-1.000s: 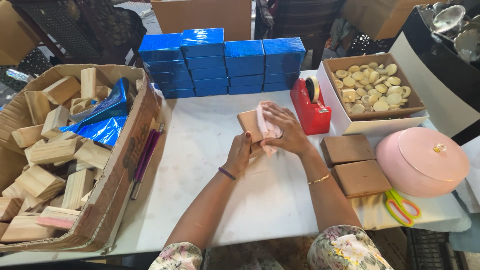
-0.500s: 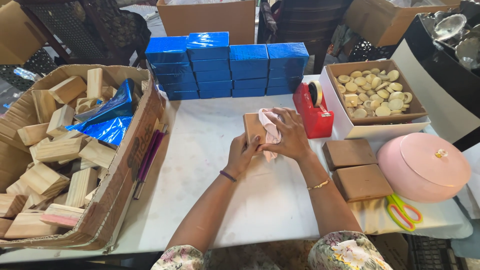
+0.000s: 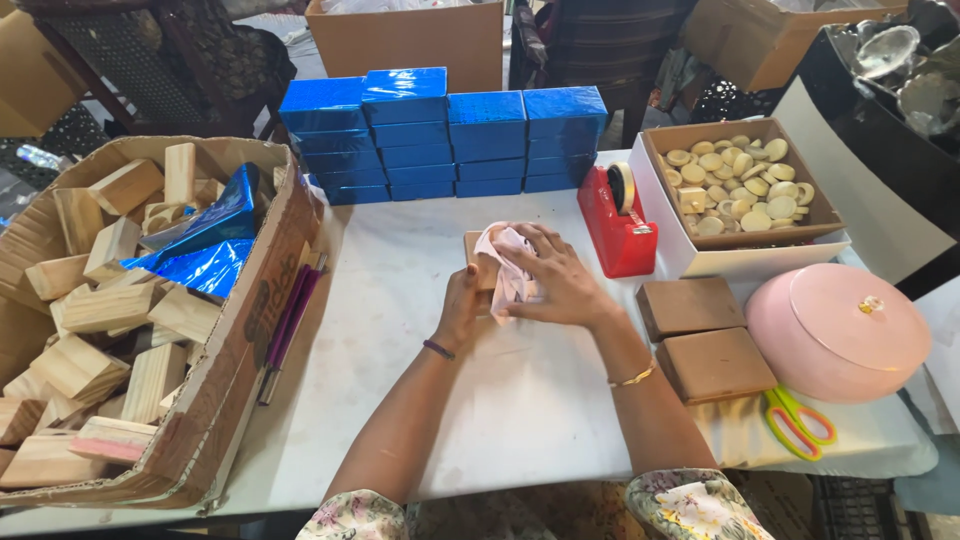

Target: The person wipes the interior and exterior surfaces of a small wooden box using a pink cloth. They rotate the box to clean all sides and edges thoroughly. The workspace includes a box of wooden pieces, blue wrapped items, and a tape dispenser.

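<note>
A small wooden block (image 3: 478, 262) is gripped at its near edge by the left hand (image 3: 462, 305), while a pale pink cloth (image 3: 508, 270) is pressed onto it under the right hand (image 3: 555, 280). Bare white tabletop (image 3: 400, 300) lies left and nearer; a red tape dispenser (image 3: 618, 222) stands just right.

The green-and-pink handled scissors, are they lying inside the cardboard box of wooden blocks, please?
No, the green-and-pink handled scissors lie on the white table at the right, beside the round pink lidded container.
</note>
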